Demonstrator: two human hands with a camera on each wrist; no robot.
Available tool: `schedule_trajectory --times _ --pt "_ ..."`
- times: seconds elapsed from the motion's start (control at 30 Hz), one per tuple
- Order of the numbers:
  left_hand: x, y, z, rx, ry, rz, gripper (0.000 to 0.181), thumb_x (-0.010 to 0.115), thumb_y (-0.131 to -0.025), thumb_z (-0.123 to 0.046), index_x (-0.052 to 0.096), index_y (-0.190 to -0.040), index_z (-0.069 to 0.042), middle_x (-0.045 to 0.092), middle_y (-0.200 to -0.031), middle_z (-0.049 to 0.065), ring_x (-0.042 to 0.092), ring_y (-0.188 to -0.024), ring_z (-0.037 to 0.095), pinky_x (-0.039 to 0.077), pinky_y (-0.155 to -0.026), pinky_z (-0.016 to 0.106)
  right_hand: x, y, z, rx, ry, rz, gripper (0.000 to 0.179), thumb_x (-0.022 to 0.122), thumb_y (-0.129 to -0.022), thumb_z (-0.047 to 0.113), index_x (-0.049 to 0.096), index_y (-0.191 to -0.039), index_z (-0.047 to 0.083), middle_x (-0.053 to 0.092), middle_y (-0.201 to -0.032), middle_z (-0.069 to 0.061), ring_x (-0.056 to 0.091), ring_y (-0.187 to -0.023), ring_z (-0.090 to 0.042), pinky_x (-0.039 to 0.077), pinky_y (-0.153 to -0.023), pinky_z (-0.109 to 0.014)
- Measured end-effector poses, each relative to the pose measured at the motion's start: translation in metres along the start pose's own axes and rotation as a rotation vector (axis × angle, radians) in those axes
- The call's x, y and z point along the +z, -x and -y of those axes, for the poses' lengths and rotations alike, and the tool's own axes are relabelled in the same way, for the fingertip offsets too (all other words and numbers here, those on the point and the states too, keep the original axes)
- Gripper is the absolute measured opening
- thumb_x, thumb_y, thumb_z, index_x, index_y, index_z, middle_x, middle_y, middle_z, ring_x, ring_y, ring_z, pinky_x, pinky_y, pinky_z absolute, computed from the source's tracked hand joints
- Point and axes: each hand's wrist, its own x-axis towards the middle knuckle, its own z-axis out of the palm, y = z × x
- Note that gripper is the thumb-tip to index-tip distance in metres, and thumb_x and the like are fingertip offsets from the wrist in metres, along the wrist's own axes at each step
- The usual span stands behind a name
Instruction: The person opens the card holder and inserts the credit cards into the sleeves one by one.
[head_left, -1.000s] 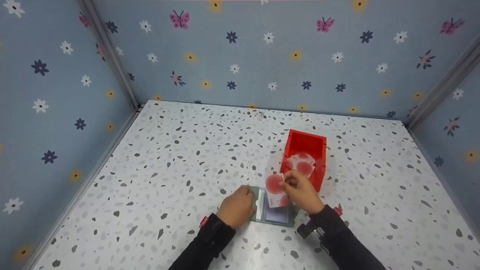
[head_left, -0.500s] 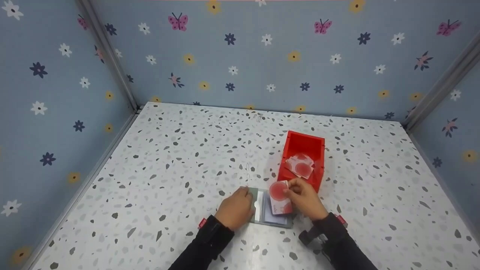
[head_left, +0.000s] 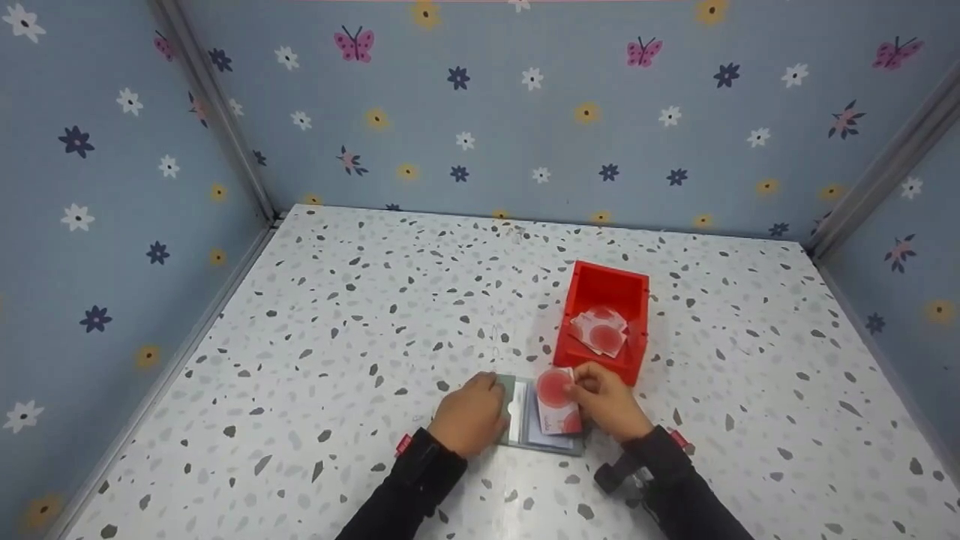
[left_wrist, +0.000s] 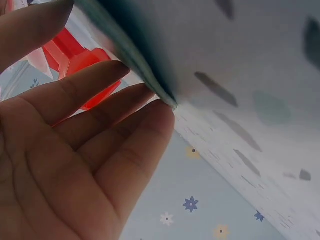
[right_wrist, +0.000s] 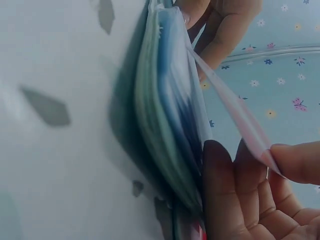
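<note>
1. Left hand (head_left: 472, 414): fingers fairly straight, tips resting along the edge of the green-edged album (head_left: 532, 429). Can't tell how hard I'm pressing.
2. Right hand (head_left: 611, 405): thumb and finger pinch one pink-and-white card (head_left: 557, 405) by its right edge.
3. Album: lies open on the speckled tabletop (head_left: 420, 300), clear pocket page (head_left: 555, 442) up, on my right. Something pale shows there; can't tell if it's a card or backing.
4. Card: over that page, tilted, right side raised, left side at or just off the surface. Can't tell if any of it is inside.
5. My read: card is out of the box and at the page, placement not finished.
6. Red box (head_left: 611, 288): just beyond the album. Loose cards (head_left: 602, 334) sit jumbled inside, count unclear. Probably the remaining work.
</note>
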Motion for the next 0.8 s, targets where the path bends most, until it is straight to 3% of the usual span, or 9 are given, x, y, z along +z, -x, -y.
schedule_trajectory --times 0.13,0.27,0.33,0.43,0.6,0.8 --pt "-0.005 -0.004 -0.006 -0.008 0.020 -0.088 0.046 0.067 -0.090 -0.028 0.061 -0.126 0.001 0.064 -0.126 0.018 0.061 -0.117 0.031 0.054 -0.095 0.043 0.000 0.001 0.001 -0.008 -0.024 0.013 0.015 0.063 -0.092 0.009 0.054 -0.101 0.002 0.063 -0.085 -0.006 0.057 -0.073 -0.018 0.050 -0.060 -0.024" --pt "-0.007 -0.010 -0.018 -0.014 0.126 -0.188 0.051 0.067 -0.091 -0.028 0.056 -0.133 -0.001 0.064 -0.126 0.015 0.062 -0.114 0.030 0.055 -0.094 0.041 0.001 0.002 0.001 -0.031 -0.050 0.024 0.016 0.063 -0.092 0.007 0.052 -0.102 0.000 0.063 -0.086 -0.006 0.058 -0.075 -0.017 0.052 -0.061 -0.025" --pt "-0.007 -0.013 -0.024 -0.016 0.187 -0.201 0.053 0.066 -0.091 -0.027 0.053 -0.136 -0.002 0.064 -0.126 0.014 0.063 -0.114 0.028 0.055 -0.095 0.040 0.001 0.003 0.000 -0.044 -0.050 0.032 0.016 0.063 -0.092 0.007 0.052 -0.102 0.000 0.062 -0.085 -0.005 0.058 -0.076 -0.016 0.052 -0.060 -0.024" --pt "-0.005 -0.017 -0.033 -0.030 0.265 -0.168 0.055 0.065 -0.092 -0.026 0.050 -0.139 -0.001 0.065 -0.124 0.015 0.064 -0.112 0.028 0.054 -0.097 0.040 0.001 0.003 0.000 -0.050 -0.047 0.034 0.015 0.063 -0.092 0.007 0.052 -0.101 0.001 0.061 -0.082 -0.003 0.057 -0.071 -0.017 0.050 -0.057 -0.024" --pt "-0.001 -0.023 -0.040 -0.065 0.377 -0.070 0.060 0.065 -0.092 -0.024 0.045 -0.142 0.002 0.068 -0.110 0.013 0.066 -0.092 0.021 0.056 -0.087 0.035 0.001 0.006 0.004 -0.040 -0.071 0.039 0.013 0.061 -0.093 0.004 0.052 -0.102 0.000 0.058 -0.079 -0.002 0.052 -0.065 -0.018 0.047 -0.055 -0.024" --pt "0.000 -0.025 -0.043 -0.099 0.491 -0.015 0.057 0.063 -0.093 -0.017 0.042 -0.143 -0.002 0.068 -0.120 0.017 0.069 -0.104 0.028 0.056 -0.092 0.040 -0.001 0.005 0.002 -0.022 -0.101 0.030 0.015 0.062 -0.093 0.008 0.053 -0.103 0.003 0.058 -0.079 -0.002 0.054 -0.071 -0.018 0.047 -0.059 -0.025"
